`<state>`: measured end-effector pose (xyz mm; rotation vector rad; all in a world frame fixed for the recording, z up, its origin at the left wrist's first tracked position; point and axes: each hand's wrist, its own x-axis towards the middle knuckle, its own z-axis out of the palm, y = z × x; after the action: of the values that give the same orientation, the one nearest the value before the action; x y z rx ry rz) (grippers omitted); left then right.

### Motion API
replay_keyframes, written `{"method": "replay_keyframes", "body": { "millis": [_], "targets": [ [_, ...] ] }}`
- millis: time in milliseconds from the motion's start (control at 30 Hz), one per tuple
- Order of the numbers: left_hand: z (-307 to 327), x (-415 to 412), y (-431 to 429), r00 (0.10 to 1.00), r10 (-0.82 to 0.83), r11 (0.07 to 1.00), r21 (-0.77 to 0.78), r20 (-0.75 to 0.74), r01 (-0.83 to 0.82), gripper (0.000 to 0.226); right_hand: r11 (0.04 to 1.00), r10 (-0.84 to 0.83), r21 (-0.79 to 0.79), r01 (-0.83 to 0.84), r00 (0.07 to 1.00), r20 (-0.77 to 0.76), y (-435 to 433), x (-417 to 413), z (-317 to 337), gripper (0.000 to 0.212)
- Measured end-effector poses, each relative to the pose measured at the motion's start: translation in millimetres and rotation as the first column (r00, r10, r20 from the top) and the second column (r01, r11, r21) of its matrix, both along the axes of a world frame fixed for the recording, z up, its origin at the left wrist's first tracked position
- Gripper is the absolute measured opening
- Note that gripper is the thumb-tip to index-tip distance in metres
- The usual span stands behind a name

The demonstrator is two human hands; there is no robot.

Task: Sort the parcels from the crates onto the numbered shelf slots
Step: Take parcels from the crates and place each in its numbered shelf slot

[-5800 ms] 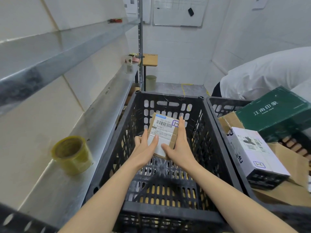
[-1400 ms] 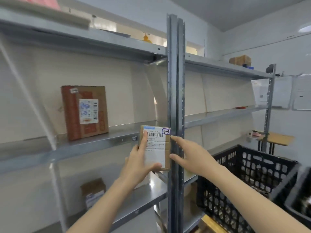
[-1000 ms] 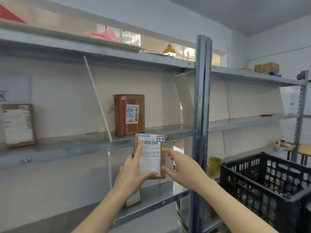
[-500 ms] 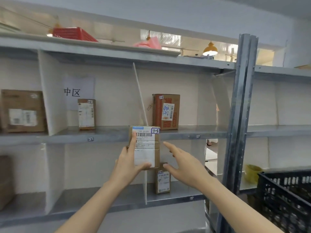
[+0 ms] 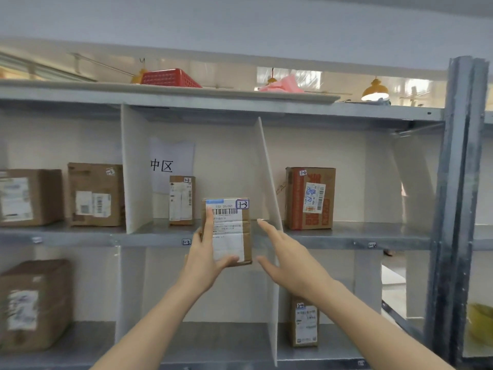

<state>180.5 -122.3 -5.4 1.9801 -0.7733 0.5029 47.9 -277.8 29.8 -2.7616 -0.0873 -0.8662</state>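
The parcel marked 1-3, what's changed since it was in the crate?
The parcel was lifted out of the black crate and carried to the shelf, up before the slot tag reading 1-3. The right hand let go and is open beside it. The left hand still grips it; not yet shelved.

A: Where does the view look from?
B: The person's head, facing the metal shelving (image 5: 80, 97) almost square-on; eye level falls between the middle shelf (image 5: 333, 240) and the top shelf (image 5: 213, 98).
A: How near?
B: Near: both forearms rise from the bottom edge, and the left hand (image 5: 204, 260), gripping a parcel (image 5: 232, 236), and the right hand (image 5: 290, 265) come level with the middle shelf's front near frame centre.
A: How much fits?
B: Wide-angle: three slots across, the lower shelf (image 5: 200, 340) below, the post (image 5: 461, 182) at far right
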Motion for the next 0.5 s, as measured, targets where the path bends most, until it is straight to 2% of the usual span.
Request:
{"method": "replay_keyframes", "body": {
  "millis": [200,367,500],
  "targets": [
    [25,78,-7,0.998,0.008,1.0,0.023,0.054,-0.009,0.121,0.999,-0.037,0.011,0.036,0.998,0.042,-1,81,14,0.073],
    [36,126,-22,0.988,-0.064,0.995,0.088,0.138,0.052,0.121,0.997,-0.066,0.03,0.064,0.995,0.069,-8,130,25,0.072],
    [38,155,-36,0.987,-0.072,0.992,0.11,0.141,0.057,0.119,0.995,-0.102,0.017,0.101,0.994,0.041,-16,163,28,0.073]
  ]
}}
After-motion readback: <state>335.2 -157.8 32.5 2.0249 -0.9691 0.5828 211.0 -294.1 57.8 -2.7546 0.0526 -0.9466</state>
